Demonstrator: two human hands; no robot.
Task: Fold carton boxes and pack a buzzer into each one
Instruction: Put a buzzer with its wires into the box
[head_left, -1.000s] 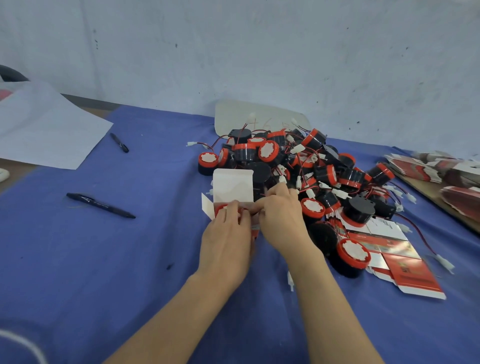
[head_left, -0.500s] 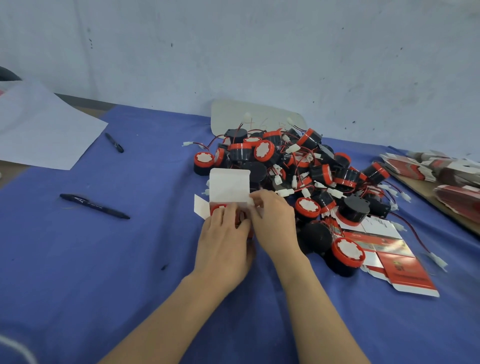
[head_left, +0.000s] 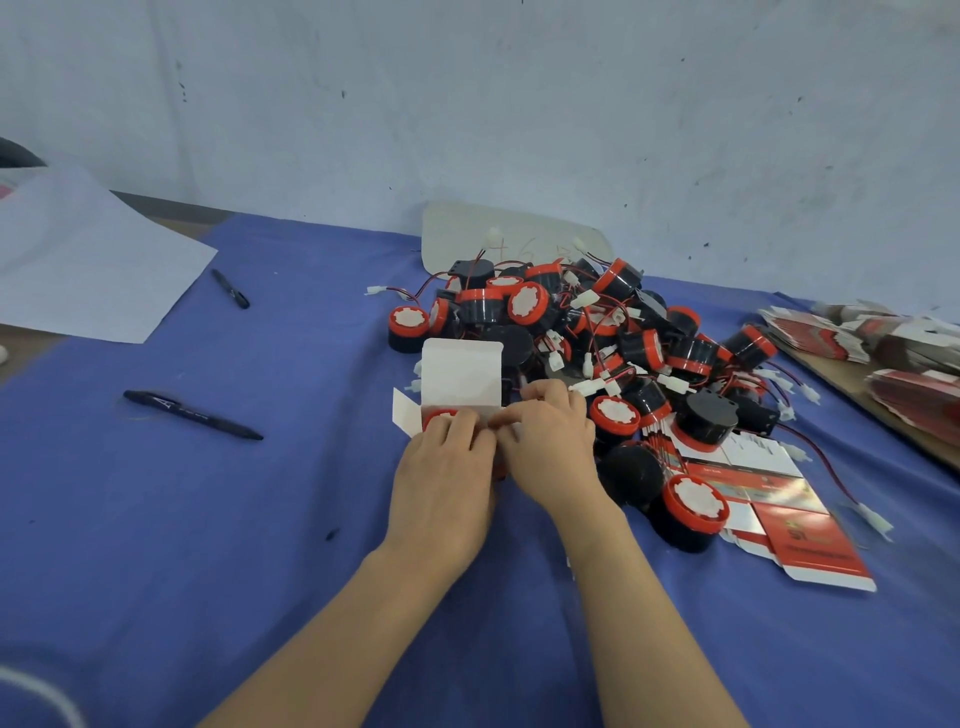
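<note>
— Hardly anything's moved vs half a sec ago: left hand (head_left: 441, 483) and right hand (head_left: 553, 452) sit on the carton box (head_left: 461, 376) as before, lid flap still up.

— Fingers?

— Left fingers (head_left: 462, 423) are pressed together and curled down over the box's open top. Right fingers (head_left: 545, 395) are curled too. Thumb + index pinch at the box's right top edge, tips touching the left ones. What exactly is btwn them, can't tell.

— And the hands?

— Left one covers most of the box from the near side. Right one is just beside it, back of hand up.

— Where's the buzzer?

— One buzzer (head_left: 439, 415) is inside the box. Only a bit of red rim + white face shows under the left fingertips. Box stands on the blue cloth (head_left: 208, 519) w/ its white lid flap upright at the far side and a small side flap sticking out left.

— Rest?

— Buzzer pile (head_left: 597, 332) sits right behind and to the right of the hands: black bodies, red rims, red/black wires w/ white plugs. Flat cartons (head_left: 810, 551) lie under the pile's near right edge. More cartons are stacked (head_left: 831, 338) far right on bare tabletop (head_left: 852, 387). Two black pens lie to the left, near pen (head_left: 192, 414) and far pen (head_left: 231, 289), the far one by a white paper sheet (head_left: 88, 260). Pale board (head_left: 457, 234) leans on the wall (head_left: 467, 104) behind the pile.
</note>
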